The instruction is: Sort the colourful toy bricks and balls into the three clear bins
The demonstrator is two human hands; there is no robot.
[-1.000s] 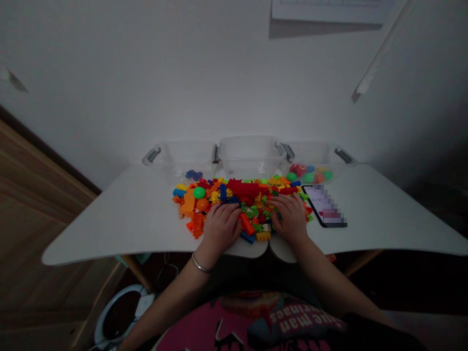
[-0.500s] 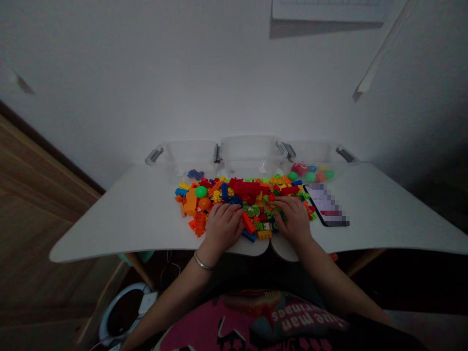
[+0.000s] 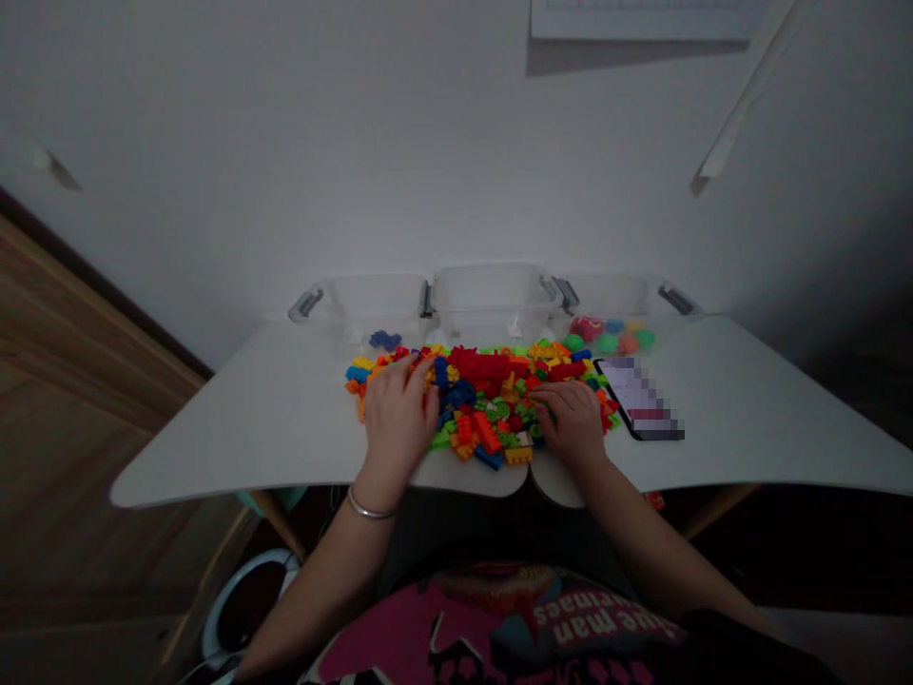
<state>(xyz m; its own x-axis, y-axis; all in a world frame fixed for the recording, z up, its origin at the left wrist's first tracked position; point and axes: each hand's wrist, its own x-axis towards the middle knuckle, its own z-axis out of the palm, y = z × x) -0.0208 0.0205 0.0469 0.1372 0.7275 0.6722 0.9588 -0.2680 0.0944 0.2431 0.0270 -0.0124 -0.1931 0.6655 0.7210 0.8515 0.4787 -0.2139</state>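
A heap of colourful plastic building blocks [image 3: 489, 371] lies across the middle of the white table. My left hand [image 3: 399, 409], with a bracelet at the wrist, reaches over the heap's left part. Its fingers are stretched and apart, and they cover the blocks beneath. My right hand [image 3: 576, 419] rests on the heap's right part, fingers extended and thumb apart, with no held piece visible. Between the hands lie a red block [image 3: 487, 433], a blue block [image 3: 489, 459] and a yellow block [image 3: 518, 457].
Three clear plastic bins stand along the wall: the left bin [image 3: 378, 285] with dark blue pieces [image 3: 385, 340], the middle bin [image 3: 492, 285], and the right bin [image 3: 613, 290] with several coloured balls [image 3: 628, 342]. A phone [image 3: 638, 400] lies right of the heap on the table [image 3: 756, 409].
My left hand has moved left and forward over the heap, covering the green ball and orange ball seen before. Red and orange blocks it had hidden now show. My right hand has barely moved.
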